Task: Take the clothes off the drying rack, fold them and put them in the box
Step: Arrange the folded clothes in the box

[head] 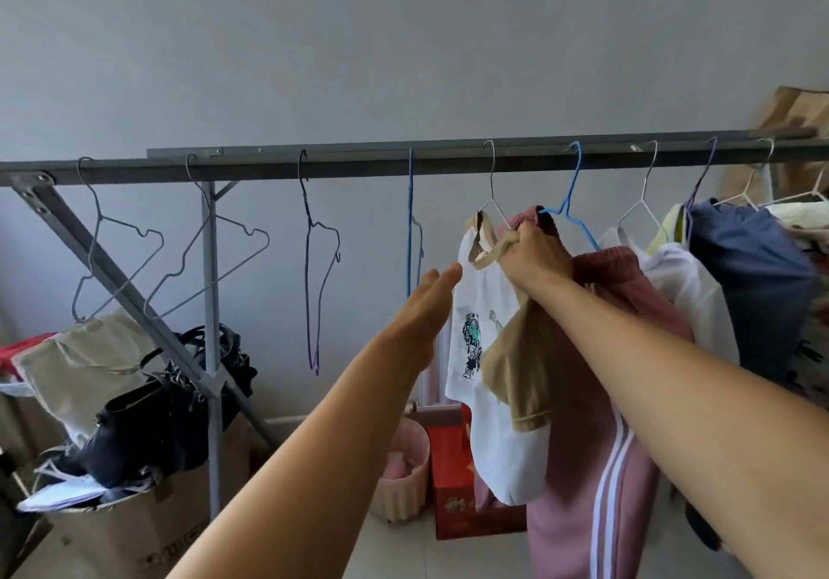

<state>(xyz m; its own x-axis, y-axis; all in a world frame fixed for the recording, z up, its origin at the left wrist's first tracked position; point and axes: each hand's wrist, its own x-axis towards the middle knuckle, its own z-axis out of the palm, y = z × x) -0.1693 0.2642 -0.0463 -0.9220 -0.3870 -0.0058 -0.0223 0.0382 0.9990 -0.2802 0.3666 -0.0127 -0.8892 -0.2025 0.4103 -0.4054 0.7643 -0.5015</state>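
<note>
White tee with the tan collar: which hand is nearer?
Right. The right hand has its grip closed on the white tee at the collar; the left hand is open beside the tee's left edge, contact unclear.

- rack [403, 165]: grey metal bar, runs L–R, w/ empty wire hangers on L half
- tee [482, 309]: white w/ tan trim & print, on hanger, collar bunched
- pants [601, 421]: pink, white side stripes, hang just R of tee
- box [148, 529]: cardboard, lower L, open
</note>
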